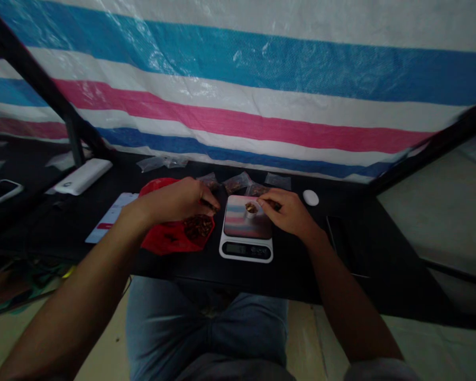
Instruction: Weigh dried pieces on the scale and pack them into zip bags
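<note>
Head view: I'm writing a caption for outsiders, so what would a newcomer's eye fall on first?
Probably the big striped sheet in blue, white and pink, filling the background behind the black table. Next, the bright red bag of dark bits, left of centre beneath the left hand. Then the white scale on the table, with a small cup standing on it and the right hand beside the cup.

The scale has a mirror-glossy plate, metallic in look, on a smooth plastic body. The bag looks like thin, creased plastic; the pouches are clear, shiny film. The sheet is woven plastic, wrinkled and glossy. The tabletop looks matt, the jeans denim.
</note>
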`<state>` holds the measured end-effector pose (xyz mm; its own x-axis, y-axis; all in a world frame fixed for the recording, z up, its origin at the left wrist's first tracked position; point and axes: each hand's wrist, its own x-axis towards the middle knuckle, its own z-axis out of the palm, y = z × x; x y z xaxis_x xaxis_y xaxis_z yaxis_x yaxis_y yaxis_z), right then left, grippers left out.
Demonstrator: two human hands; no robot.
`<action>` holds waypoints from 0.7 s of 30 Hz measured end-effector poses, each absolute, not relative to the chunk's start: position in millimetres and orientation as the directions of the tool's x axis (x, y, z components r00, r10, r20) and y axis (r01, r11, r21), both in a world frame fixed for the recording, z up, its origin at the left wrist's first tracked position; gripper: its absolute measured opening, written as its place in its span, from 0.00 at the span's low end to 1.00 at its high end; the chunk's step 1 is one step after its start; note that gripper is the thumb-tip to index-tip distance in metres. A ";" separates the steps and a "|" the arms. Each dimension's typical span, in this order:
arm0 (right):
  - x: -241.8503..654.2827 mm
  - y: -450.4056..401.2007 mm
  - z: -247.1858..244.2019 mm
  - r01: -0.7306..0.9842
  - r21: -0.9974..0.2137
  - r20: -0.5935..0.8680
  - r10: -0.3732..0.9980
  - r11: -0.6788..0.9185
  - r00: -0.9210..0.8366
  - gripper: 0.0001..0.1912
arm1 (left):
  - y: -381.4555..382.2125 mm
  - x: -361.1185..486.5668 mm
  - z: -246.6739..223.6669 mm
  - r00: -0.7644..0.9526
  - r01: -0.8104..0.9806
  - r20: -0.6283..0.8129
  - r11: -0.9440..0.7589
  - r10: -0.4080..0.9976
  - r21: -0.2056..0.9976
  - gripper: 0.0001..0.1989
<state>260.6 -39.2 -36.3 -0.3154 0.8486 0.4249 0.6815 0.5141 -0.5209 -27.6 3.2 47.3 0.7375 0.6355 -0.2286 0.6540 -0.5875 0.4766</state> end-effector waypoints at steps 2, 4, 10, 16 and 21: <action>260.6 -39.1 -36.3 0.676 -0.528 0.425 0.849 0.514 -0.313 0.10 | 8.4 -8.6 50.4 0.785 0.590 -0.144 -0.656 0.603 0.471 0.13; 261.3 -38.6 -36.5 0.665 -0.539 0.434 0.847 0.517 -0.307 0.09 | 14.4 10.7 50.7 0.829 0.524 -0.083 -0.717 0.553 0.460 0.13; 265.8 -36.1 -35.3 0.645 -0.539 0.459 0.831 0.541 -0.314 0.09 | 22.0 53.5 48.0 0.867 0.471 -0.062 -0.774 0.494 0.424 0.11; 268.2 -37.4 -33.4 0.638 -0.567 0.414 0.849 0.522 -0.328 0.07 | 15.8 66.0 46.2 0.822 0.563 -0.108 -0.767 0.560 0.308 0.11; 267.0 -39.4 -32.8 0.612 -0.621 0.362 0.871 0.491 -0.332 0.06 | 15.0 66.9 42.9 0.821 0.564 -0.130 -0.755 0.556 0.335 0.13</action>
<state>267.0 -39.4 -32.8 -0.3316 0.8712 0.3620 0.6116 0.4907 -0.6207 66.9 15.0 42.9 0.8208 0.5563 -0.1296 0.5643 -0.7545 0.3351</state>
